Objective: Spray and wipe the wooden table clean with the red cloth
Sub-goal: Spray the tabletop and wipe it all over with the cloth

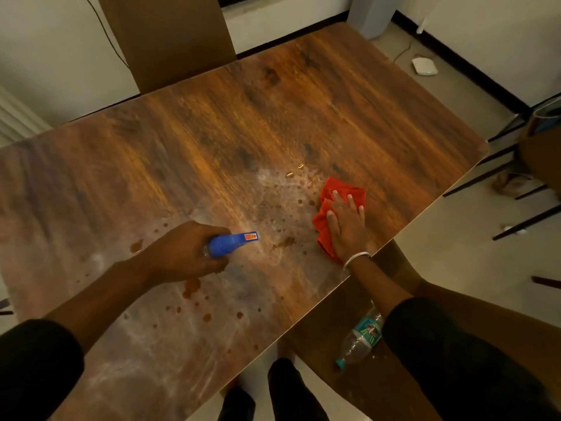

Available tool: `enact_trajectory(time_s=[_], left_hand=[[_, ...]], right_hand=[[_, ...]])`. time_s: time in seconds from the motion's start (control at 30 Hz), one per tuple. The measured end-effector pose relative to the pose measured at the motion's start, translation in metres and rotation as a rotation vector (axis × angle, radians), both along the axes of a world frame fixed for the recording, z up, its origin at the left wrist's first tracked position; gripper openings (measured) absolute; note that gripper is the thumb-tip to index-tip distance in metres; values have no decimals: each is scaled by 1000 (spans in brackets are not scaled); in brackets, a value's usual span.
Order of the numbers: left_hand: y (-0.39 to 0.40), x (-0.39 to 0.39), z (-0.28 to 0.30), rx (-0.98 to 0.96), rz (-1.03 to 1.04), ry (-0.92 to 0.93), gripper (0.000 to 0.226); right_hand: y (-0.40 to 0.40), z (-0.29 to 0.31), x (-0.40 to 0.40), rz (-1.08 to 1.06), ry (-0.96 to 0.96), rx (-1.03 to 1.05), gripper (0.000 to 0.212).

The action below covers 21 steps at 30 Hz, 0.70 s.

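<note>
The wooden table [212, 123] fills most of the head view, with brown stains and wet droplets across its near half. My left hand [185, 253] grips a spray bottle with a blue head [232, 243], its nozzle pointing right over the stains. My right hand [347, 226] lies flat, fingers spread, on the crumpled red cloth [334, 189] near the table's right edge. A silver bangle sits on my right wrist.
A brown chair back [167, 38] stands at the far side. A plastic water bottle [361, 338] lies on a brown seat under the table's near right edge. Dark chair legs [516, 183] and a white device [424, 66] are on the floor at right.
</note>
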<state>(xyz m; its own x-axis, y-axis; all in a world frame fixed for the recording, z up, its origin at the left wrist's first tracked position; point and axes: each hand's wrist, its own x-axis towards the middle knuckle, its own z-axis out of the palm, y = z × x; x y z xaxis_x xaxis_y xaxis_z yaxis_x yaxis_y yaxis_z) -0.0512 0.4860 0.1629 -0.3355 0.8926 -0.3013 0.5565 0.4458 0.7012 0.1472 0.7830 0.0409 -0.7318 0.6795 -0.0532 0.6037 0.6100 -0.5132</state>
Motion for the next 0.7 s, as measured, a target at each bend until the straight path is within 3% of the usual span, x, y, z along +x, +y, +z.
enact_trajectory(time_s=[0.13,0.27,0.4,0.5,0.7], left_hand=[[-8,2,2,65,35,-17,19],[-7,0,5,163,129,-32,19],[-5,-6,9,243,208,-16,15],[-9,-8,12,295,213,-50,18],[-19,-8,5,337,347,-63,14]], right_hand=[[-53,-1,0,180,-125,86,48],[-122,-13,18,524,-221,273,61],[-120,-18,48,765,-200,384,64],[-86,-15,33,735,-290,395,64],[-63,-7,-92,345,-346,240,65]])
